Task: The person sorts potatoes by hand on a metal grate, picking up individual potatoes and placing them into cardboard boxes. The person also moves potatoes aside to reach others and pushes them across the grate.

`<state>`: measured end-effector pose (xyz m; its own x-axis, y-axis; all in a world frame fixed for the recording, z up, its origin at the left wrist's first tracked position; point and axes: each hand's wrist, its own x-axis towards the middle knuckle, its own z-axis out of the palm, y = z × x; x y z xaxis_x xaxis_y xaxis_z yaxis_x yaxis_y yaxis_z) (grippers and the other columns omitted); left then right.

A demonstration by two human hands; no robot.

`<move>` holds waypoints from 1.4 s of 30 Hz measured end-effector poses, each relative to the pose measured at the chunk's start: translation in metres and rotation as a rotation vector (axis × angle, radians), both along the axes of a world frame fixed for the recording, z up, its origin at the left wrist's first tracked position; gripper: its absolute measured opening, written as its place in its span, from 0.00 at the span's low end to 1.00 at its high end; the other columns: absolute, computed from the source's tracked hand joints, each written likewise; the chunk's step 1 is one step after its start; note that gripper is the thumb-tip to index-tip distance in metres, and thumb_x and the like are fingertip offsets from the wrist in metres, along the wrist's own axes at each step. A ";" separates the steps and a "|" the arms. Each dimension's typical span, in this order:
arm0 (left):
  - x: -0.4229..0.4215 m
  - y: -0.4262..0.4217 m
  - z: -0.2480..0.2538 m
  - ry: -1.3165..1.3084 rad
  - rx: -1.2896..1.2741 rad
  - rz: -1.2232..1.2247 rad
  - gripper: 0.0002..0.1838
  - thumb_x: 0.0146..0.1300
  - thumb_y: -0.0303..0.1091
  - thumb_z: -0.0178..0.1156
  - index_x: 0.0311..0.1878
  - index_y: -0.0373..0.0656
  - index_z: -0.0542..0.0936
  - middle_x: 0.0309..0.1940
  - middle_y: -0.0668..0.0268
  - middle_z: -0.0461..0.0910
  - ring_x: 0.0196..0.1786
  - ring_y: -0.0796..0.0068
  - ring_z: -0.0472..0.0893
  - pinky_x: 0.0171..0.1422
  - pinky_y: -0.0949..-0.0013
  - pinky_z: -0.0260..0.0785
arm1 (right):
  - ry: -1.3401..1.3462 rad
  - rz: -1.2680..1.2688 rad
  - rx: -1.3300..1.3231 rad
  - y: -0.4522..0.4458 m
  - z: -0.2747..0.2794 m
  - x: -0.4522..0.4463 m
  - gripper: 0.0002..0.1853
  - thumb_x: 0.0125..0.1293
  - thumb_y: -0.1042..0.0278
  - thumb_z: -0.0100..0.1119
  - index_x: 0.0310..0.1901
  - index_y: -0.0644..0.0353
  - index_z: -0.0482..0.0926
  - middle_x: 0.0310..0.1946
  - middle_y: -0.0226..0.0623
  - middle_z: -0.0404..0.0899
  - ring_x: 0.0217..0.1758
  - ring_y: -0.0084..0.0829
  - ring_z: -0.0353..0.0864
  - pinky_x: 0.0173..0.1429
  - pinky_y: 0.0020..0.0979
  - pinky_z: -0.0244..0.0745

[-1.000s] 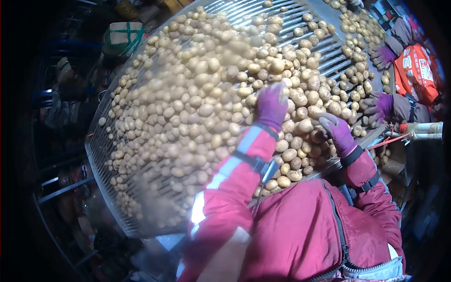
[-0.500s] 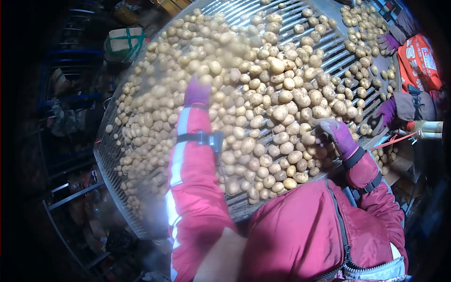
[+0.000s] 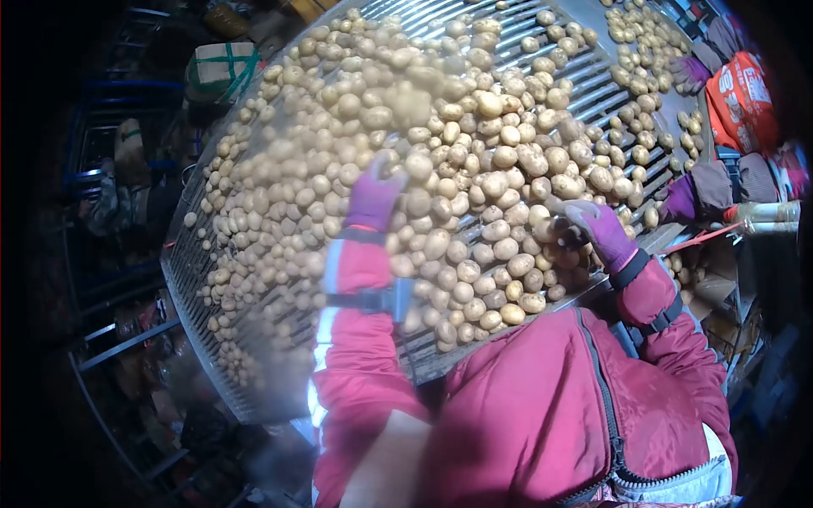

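My left hand (image 3: 375, 196), in a purple glove with pale fingertips, reaches into the middle of a broad heap of potatoes (image 3: 500, 157). Its fingers are slightly bent and apart, beside a potato (image 3: 417, 167) just to their right. My right hand (image 3: 600, 230), gloved the same way, is at the near right edge of the heap. Its fingers curl inward over a dark, shaded spot, and what they hold is hidden. The potatoes lie on a slatted metal grate (image 3: 598, 95). Blur veils part of the heap on the left.
At the right, another person's gloved hands (image 3: 680, 200) are near the grate's side, by a red printed bag (image 3: 742, 102). More potatoes (image 3: 644, 38) lie on a side surface at upper right. A box tied with green strap (image 3: 222, 69) stands at upper left.
My left hand has come back toward me and slightly right, its fingers now bent beside a potato. My right hand has shifted slightly left, fingers still curled. The other person's nearer hand has moved left.
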<state>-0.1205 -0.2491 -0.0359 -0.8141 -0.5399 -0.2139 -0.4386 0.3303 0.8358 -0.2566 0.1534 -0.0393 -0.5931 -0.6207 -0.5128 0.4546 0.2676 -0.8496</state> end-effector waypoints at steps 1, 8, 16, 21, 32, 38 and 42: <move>0.006 -0.005 0.011 -0.019 -0.017 0.018 0.31 0.65 0.40 0.64 0.68 0.36 0.73 0.53 0.56 0.82 0.53 0.70 0.81 0.56 0.67 0.76 | -0.059 -0.023 -0.015 0.004 0.001 0.001 0.16 0.73 0.58 0.60 0.52 0.62 0.84 0.35 0.31 0.85 0.35 0.21 0.81 0.38 0.24 0.75; 0.008 -0.002 -0.007 0.076 -0.099 0.065 0.29 0.65 0.39 0.66 0.68 0.40 0.74 0.45 0.61 0.81 0.47 0.72 0.80 0.50 0.70 0.76 | -0.145 -0.043 -0.032 0.014 0.010 0.008 0.15 0.74 0.58 0.59 0.51 0.59 0.84 0.33 0.29 0.83 0.31 0.23 0.82 0.36 0.25 0.76; -0.034 -0.008 -0.026 -0.099 -0.277 -0.122 0.28 0.62 0.51 0.63 0.61 0.46 0.80 0.55 0.51 0.82 0.59 0.53 0.81 0.64 0.58 0.72 | -0.027 -0.013 -0.048 0.016 -0.005 0.015 0.14 0.74 0.59 0.58 0.49 0.60 0.86 0.33 0.29 0.83 0.30 0.21 0.80 0.35 0.25 0.76; 0.000 0.007 0.012 -0.321 -0.205 -0.143 0.28 0.62 0.51 0.62 0.60 0.44 0.82 0.55 0.51 0.83 0.58 0.54 0.82 0.64 0.58 0.72 | -0.208 -0.057 -0.073 0.014 0.000 0.015 0.14 0.74 0.60 0.58 0.50 0.60 0.86 0.35 0.31 0.84 0.33 0.22 0.81 0.38 0.24 0.76; 0.007 0.096 -0.017 -0.151 -0.355 -0.322 0.33 0.54 0.50 0.72 0.61 0.42 0.80 0.53 0.52 0.84 0.57 0.55 0.83 0.63 0.59 0.74 | -0.247 0.017 -0.044 0.009 0.007 0.023 0.16 0.73 0.56 0.59 0.50 0.60 0.84 0.36 0.34 0.86 0.34 0.26 0.83 0.37 0.26 0.78; 0.038 0.099 -0.020 -0.056 -0.257 -0.121 0.25 0.60 0.41 0.69 0.59 0.41 0.80 0.53 0.52 0.83 0.54 0.58 0.83 0.58 0.59 0.77 | -0.271 -0.082 -0.083 0.038 0.008 0.034 0.18 0.73 0.55 0.60 0.52 0.61 0.83 0.35 0.35 0.85 0.32 0.27 0.82 0.37 0.29 0.77; 0.026 0.141 0.001 0.205 -0.124 -0.178 0.26 0.61 0.38 0.69 0.61 0.38 0.78 0.53 0.53 0.81 0.52 0.61 0.82 0.55 0.62 0.78 | -0.420 -0.099 -0.079 0.066 0.022 0.042 0.21 0.74 0.53 0.58 0.57 0.61 0.80 0.39 0.36 0.84 0.35 0.28 0.82 0.39 0.30 0.79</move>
